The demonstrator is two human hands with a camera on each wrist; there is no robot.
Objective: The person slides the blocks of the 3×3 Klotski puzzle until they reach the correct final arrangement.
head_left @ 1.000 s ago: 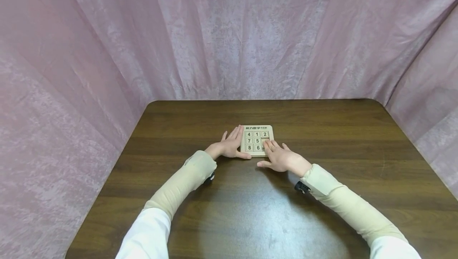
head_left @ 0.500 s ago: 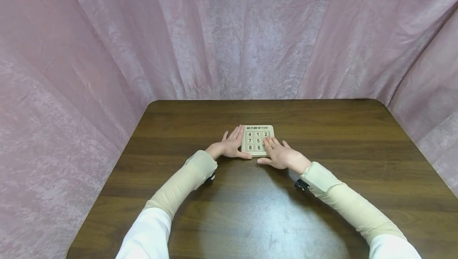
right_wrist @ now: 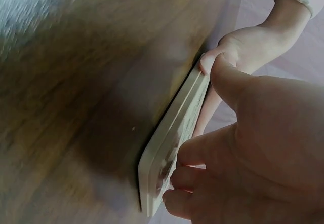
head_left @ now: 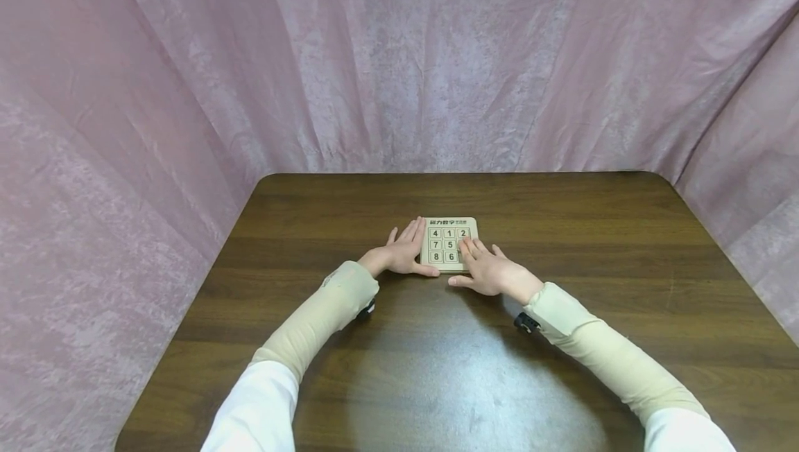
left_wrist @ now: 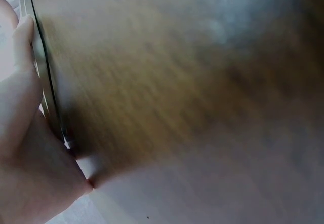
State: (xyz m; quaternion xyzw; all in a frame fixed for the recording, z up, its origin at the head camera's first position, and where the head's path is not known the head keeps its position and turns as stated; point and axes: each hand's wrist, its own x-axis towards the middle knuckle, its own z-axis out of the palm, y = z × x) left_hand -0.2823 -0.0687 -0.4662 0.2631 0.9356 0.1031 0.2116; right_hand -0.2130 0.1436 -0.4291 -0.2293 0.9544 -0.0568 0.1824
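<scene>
A pale number slide puzzle (head_left: 449, 267) lies flat on the table, printed with dark characters along its far edge. Its visible tiles read 4, 1, 2 in the far row, then 7 and 5, then 8 and 6. Along its left side rests my left hand (head_left: 404, 254), fingers straight, the thumb at the near edge (left_wrist: 43, 69). My right hand (head_left: 491, 274) reaches over the puzzle's right side with fingers extended, fingertips on the right column just below tile 2. These fingers (right_wrist: 190, 176) hide the lower right squares. The right thumb points toward the near edge.
The brown wooden table (head_left: 562, 216) has rounded far corners. Behind it hangs a pink velvet curtain (head_left: 399, 64), which also runs along both sides. Black wrist devices (head_left: 527, 324) sit under the cream sleeves.
My right fingertips have slid slightly away from me along the right column, and the dark gap under tile 2 no longer shows. The left hand stays in place at the puzzle's side.
</scene>
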